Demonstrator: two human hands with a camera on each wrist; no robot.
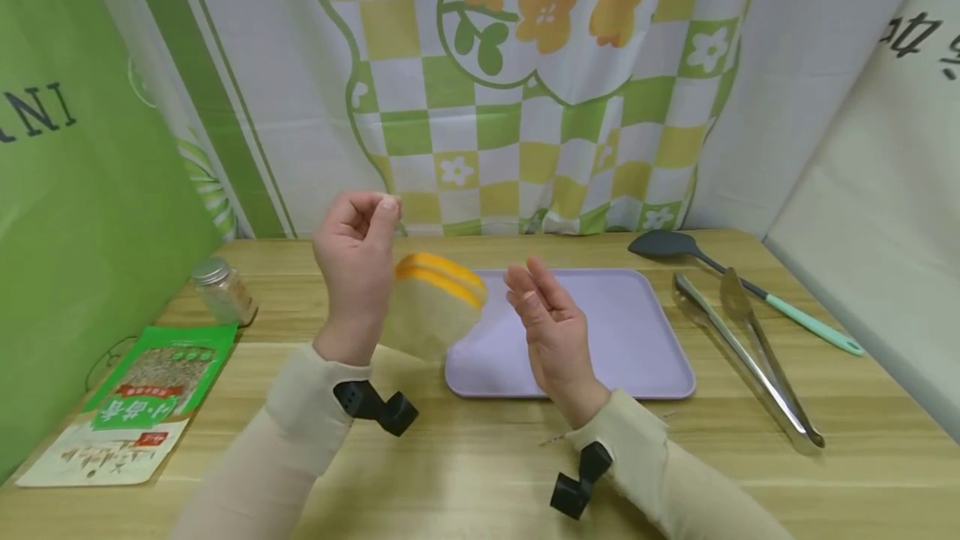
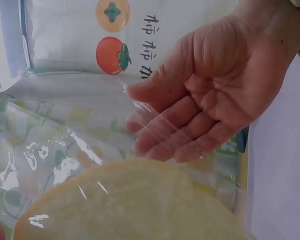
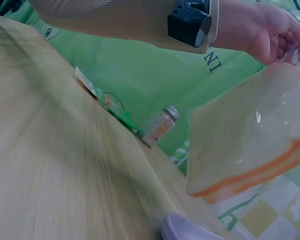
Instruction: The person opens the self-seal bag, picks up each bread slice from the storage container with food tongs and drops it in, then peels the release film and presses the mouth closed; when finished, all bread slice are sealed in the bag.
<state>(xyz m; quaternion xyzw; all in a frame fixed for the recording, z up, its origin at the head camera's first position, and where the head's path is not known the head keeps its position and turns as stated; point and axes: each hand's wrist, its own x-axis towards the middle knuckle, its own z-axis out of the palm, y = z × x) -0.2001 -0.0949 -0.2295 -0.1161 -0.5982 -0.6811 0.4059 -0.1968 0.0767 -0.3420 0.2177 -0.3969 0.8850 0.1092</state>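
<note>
Raised over the table, my left hand (image 1: 352,252) pinches the top of a clear plastic bag (image 3: 291,56) between thumb and curled fingers. Inside the bag are slices of bread (image 1: 431,315), pale with orange-brown crusts, hanging tilted below the hand. In the left wrist view the bread (image 2: 120,200) looms large through shiny film. My right hand (image 1: 553,332) is on the other side of the bread, over the tray, its fingers extended and loosely bent. Plastic film overlaps the right hand (image 2: 205,95) in the left wrist view.
A lilac tray (image 1: 645,357) lies behind the hands. Metal tongs (image 1: 750,373) and a spatula with a mint handle (image 1: 810,323) lie to the right. On the left are a spice jar (image 1: 225,292) and a green seasoning packet (image 1: 142,398). Printed cloth walls (image 1: 420,132) surround the table.
</note>
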